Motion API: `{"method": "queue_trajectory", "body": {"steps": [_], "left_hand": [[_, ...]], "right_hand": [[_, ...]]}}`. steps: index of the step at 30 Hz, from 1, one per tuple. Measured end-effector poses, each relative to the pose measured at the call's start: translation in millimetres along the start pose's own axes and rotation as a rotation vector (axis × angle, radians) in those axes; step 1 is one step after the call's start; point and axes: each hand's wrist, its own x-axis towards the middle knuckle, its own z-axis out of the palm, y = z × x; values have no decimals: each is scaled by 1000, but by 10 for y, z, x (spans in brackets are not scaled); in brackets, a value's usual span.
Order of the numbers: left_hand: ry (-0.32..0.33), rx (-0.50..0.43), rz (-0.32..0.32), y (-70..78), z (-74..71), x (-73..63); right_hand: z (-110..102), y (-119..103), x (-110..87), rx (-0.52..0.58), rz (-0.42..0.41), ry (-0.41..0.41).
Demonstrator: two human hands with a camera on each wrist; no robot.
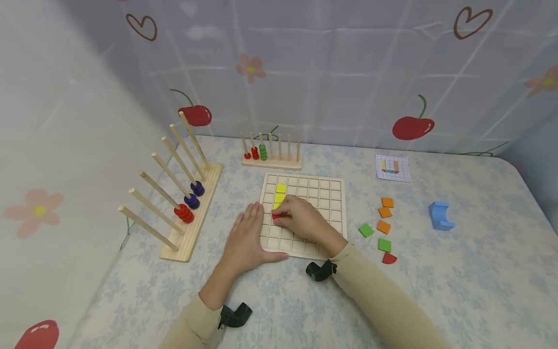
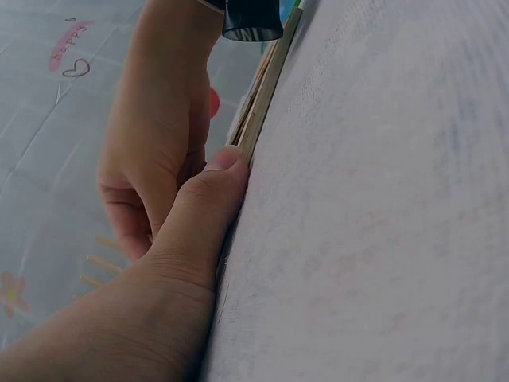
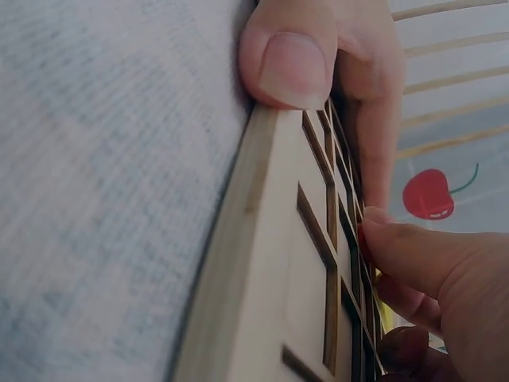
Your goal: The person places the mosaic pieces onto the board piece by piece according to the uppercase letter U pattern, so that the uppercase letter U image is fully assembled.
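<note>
A wooden grid board (image 1: 332,213) lies on the table with several yellow tiles (image 1: 281,188) in one column of its squares. Just below them my right hand (image 1: 302,220) pinches a small red tile (image 1: 276,216) between thumb and fingers, at the board's surface. The red tile's full shape is covered by the fingers. My left hand (image 1: 247,237) lies flat along the board's left side, fingers straight. Its thumb touches the front edge, as the left wrist view shows with the thumb (image 2: 215,191) against the board's side.
Right of the board lie orange tiles (image 1: 385,212), green tiles (image 1: 384,245) and a red quarter-round tile (image 1: 389,258). Farther off are a blue curved block (image 1: 440,216) and a pattern card (image 1: 393,168). Peg racks with rings stand left (image 1: 205,194) and behind (image 1: 272,164).
</note>
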Motion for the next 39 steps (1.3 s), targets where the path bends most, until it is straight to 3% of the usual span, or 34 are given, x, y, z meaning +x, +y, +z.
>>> {"method": "queue_trajectory", "body": {"steps": [25,32,39], "left_hand": [[-7,-14,-15,9,-4,-4],[3,-3,-17,7,16,2],[0,-25,-27,16,9,2]], "right_hand": [[-41,32,-101,-3,58,18],[-196,88,-289,1,56,61],[-446,280,-602,-12,114,89]]}}
